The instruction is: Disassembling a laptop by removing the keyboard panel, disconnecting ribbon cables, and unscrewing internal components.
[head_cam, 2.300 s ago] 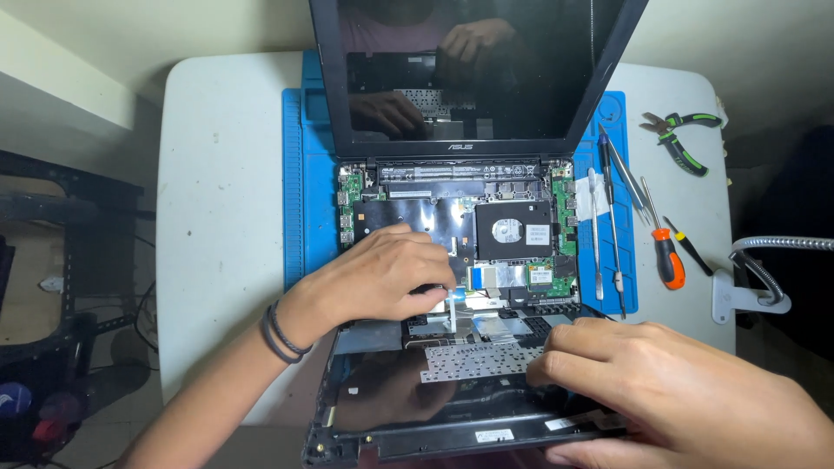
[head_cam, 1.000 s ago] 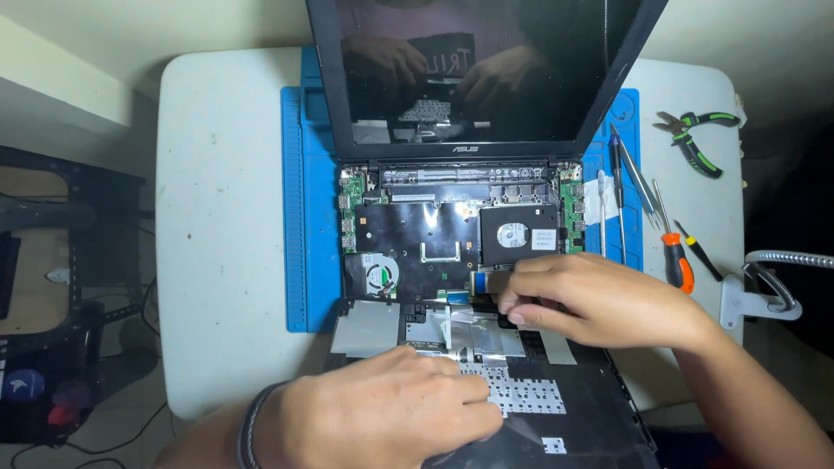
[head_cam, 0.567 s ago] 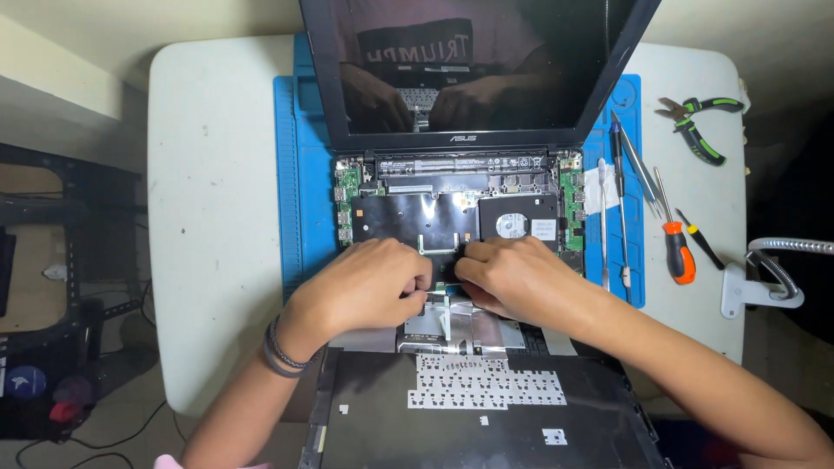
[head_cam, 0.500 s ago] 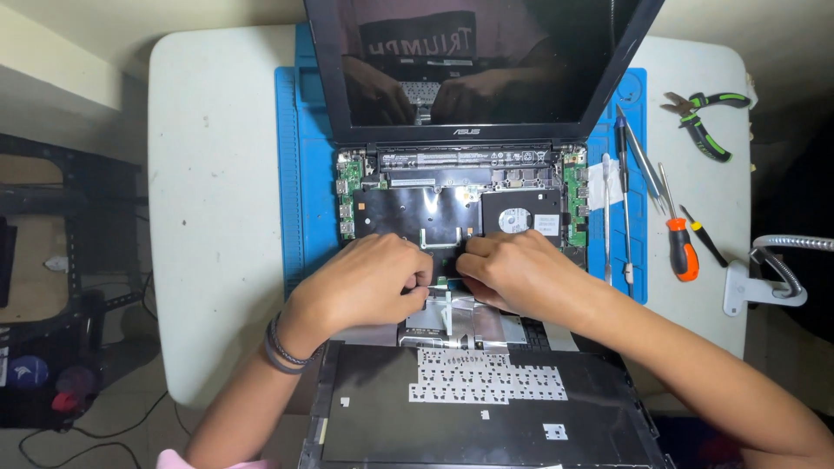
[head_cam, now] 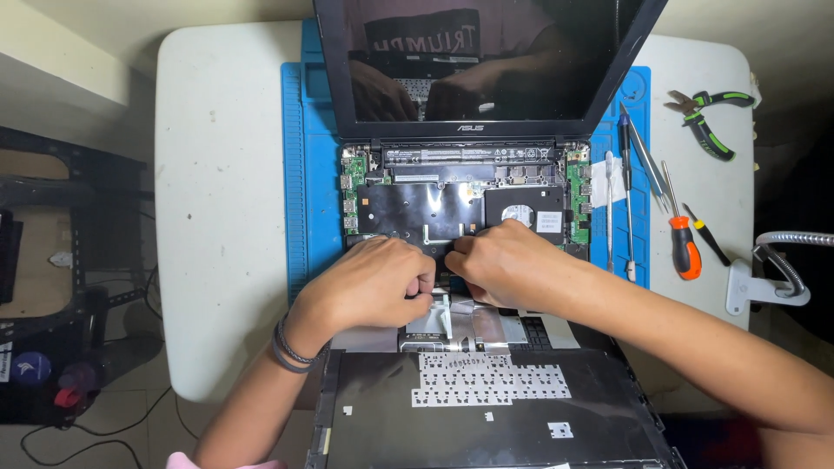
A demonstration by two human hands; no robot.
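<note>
An opened laptop lies on a blue work mat, its circuit board bare and its dark screen raised at the back. The laptop's keyboard cover lies flipped over toward me, underside up. My left hand and my right hand meet at the front middle of the board, fingertips pinched together over a small flat ribbon cable there. What the fingertips hold is hidden by the knuckles. A dark band circles my left wrist.
The white table carries tools at the right: green-handled pliers, tweezers, an orange-handled screwdriver, a thin metal pry tool. A clamp with a grey hose sits at the right edge. Dark shelving stands left.
My left hand came up off the keyboard cover to join the right at the board's front middle. Over the last half second both hands stay there and barely shift.
</note>
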